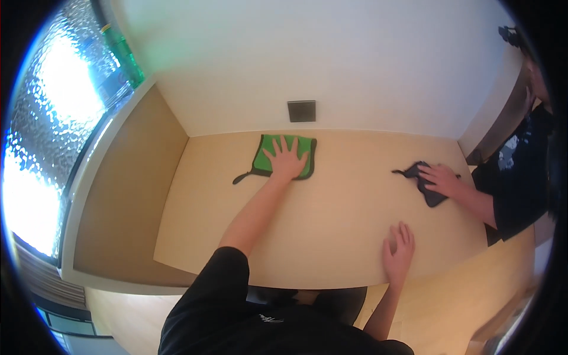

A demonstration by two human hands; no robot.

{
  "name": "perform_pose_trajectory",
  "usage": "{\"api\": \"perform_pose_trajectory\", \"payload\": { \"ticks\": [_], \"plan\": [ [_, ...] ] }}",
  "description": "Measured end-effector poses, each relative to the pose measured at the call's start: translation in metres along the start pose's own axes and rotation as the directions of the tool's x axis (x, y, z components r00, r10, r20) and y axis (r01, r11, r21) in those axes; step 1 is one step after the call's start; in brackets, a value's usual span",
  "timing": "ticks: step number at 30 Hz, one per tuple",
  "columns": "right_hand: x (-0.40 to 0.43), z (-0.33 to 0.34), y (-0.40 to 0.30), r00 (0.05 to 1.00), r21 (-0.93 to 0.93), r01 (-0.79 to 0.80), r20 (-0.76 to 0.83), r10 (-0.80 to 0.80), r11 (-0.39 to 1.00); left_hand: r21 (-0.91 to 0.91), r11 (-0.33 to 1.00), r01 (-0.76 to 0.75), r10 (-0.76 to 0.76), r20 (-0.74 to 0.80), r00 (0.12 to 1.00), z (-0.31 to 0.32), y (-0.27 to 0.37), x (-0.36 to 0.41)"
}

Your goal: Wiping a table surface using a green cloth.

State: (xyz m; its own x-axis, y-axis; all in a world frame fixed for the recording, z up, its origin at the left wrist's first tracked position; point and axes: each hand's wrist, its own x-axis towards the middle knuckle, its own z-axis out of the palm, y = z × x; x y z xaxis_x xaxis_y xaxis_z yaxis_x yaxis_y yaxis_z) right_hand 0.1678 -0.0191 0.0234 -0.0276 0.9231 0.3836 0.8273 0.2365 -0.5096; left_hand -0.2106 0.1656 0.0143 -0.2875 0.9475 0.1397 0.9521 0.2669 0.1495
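My left hand (287, 162) lies flat, fingers spread, on a green cloth (263, 157) with a dark edging. The cloth is spread on a light wood-look desktop (341, 213) close to the back wall, and its dark hanging loop (241, 177) points to the left. Nearer the front edge, on the right, my right hand (399, 250) is at the desktop with its palm turned partly sideways and nothing in it. Whether it touches the surface I cannot tell.
At right, another person's hand (439, 177) presses a crumpled dark grey cloth (432, 197) on the desktop. A dark square plate (301, 111) sits on the white wall (364, 66). A side panel (133, 191) bounds the left, beside textured glass (49, 133) and a green bottle (124, 55).
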Motion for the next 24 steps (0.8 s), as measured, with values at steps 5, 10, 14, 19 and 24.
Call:
{"api": "perform_pose_trajectory", "payload": {
  "ticks": [5,10,14,19,24],
  "plan": [
    [-0.001,-0.006,0.002,1.000,-0.044,0.017,-0.002,-0.017,0.999,0.003,0.998,0.070,-0.070,0.049,0.996,0.005,0.014,0.041],
    [0.002,-0.012,-0.009,1.000,-0.024,-0.001,0.008,0.001,1.000,-0.023,0.999,0.039,-0.039,-0.007,0.999,0.005,0.011,0.040],
    [0.010,-0.009,-0.005,1.000,0.015,0.010,-0.005,-0.010,1.000,-0.073,0.997,0.027,-0.030,-0.035,0.999,-0.002,0.010,0.022],
    [0.014,-0.003,0.008,0.997,0.015,0.067,-0.031,-0.067,0.998,-0.121,0.993,-0.014,-0.007,-0.169,0.986,-0.006,0.011,-0.043],
    [0.011,0.008,0.015,0.998,0.028,0.056,-0.034,-0.055,0.998,-0.048,0.969,-0.243,0.239,-0.071,0.968,-0.013,-0.016,-0.169]
  ]
}}
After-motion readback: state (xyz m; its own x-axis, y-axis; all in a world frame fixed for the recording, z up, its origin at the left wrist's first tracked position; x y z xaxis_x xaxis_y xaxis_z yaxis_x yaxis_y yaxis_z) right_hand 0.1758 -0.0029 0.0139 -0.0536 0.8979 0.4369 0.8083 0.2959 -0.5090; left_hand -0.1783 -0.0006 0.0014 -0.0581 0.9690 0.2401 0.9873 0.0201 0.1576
